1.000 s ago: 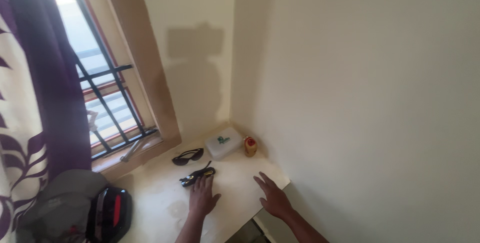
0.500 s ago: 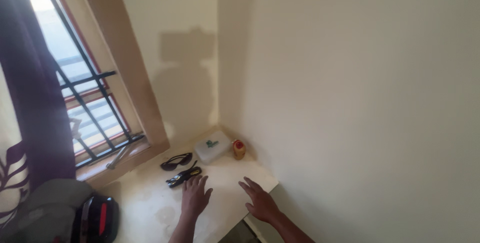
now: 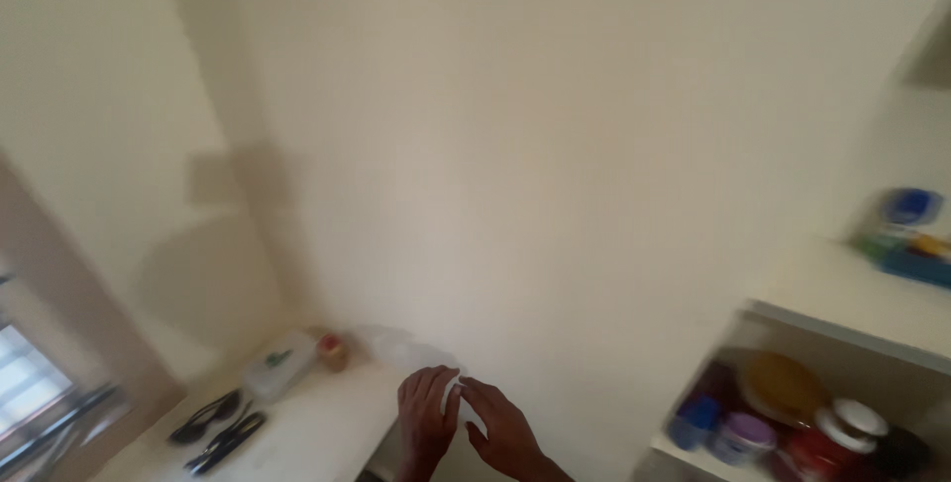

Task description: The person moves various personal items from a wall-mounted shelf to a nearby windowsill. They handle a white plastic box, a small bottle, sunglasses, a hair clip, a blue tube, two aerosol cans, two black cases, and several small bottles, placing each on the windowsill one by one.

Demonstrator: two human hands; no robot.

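Head view: my left hand [image 3: 428, 415] and right hand [image 3: 503, 429], both open and empty, are hovering side by side at the table's [image 3: 317, 432] right edge, sunglasses [image 3: 205, 417] lying well left, nearer my left.

Left hand [image 3: 426, 421] and right hand [image 3: 505, 429] close together, open, over surface [image 3: 317, 432] edge; sunglasses [image 3: 205, 417] at nine o'clock.

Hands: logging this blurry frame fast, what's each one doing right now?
Left hand: open, fingers spread, holding nothing, at the edge of the cream-coloured counter.
Right hand: open, empty, fingertips close to the left.
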